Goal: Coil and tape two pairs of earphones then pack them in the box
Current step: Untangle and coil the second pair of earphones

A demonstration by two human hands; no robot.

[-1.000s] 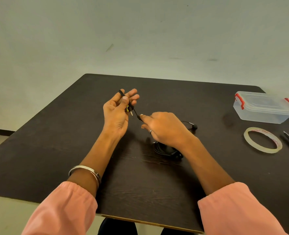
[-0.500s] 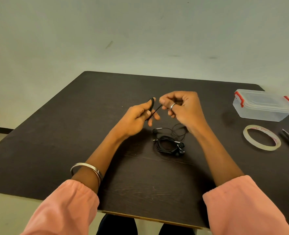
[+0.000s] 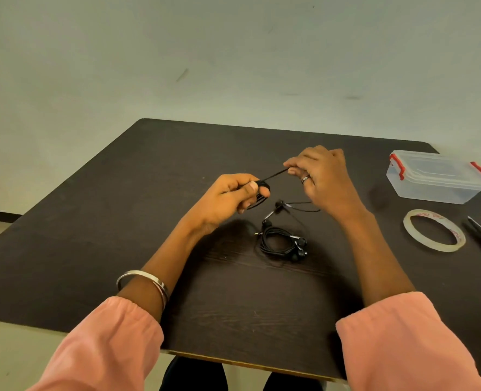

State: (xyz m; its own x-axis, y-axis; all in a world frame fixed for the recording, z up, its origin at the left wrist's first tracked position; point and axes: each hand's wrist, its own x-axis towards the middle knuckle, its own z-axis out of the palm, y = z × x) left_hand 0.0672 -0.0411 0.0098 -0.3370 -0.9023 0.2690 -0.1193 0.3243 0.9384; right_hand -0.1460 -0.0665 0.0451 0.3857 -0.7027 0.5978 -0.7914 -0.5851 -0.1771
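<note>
At frame centre, our left hand (image 3: 228, 197) gripped the growing earphone coil (image 3: 260, 190) while our right hand (image 3: 322, 179) pinched its cable (image 3: 276, 174) taut for winding; the second pair (image 3: 283, 244) lay just below, the lidded box (image 3: 436, 176) upper right.

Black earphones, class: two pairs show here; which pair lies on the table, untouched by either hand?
The bundled black earphones nearest the person lie untouched on the dark table; both hands hold the other pair's cord.
</note>
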